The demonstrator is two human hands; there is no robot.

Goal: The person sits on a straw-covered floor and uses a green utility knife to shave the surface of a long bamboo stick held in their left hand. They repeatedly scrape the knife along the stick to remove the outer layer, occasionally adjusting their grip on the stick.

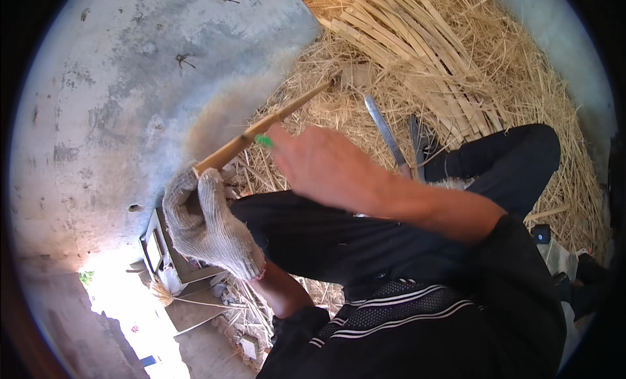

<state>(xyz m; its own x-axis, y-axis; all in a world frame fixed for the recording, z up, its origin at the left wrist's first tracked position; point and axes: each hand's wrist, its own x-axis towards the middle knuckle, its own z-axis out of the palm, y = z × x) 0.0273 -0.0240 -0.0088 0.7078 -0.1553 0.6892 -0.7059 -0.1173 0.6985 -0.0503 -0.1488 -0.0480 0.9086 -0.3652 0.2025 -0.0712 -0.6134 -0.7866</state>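
Note:
My left hand (212, 226), in a pale knitted work glove, is closed on the near end of a split bamboo strip (287, 111). The strip slants up and to the right, with a dark node along its length. My right hand (323, 160) is bare and slightly blurred, its fingers curled in beside the middle of the strip. From those fingers pokes a small bright green object (263, 140) that meets the strip; the rest of it is hidden in my grip. Beyond my right wrist, a long metal blade (385, 128) lies on the straw.
A pile of split bamboo strips (424, 46) rests on loose straw and shavings (528, 79) at the far right. A stained grey wall (117, 72) stands on the left, with a frame-like object (169, 248) below it. My bent leg (515, 160) crosses the right side.

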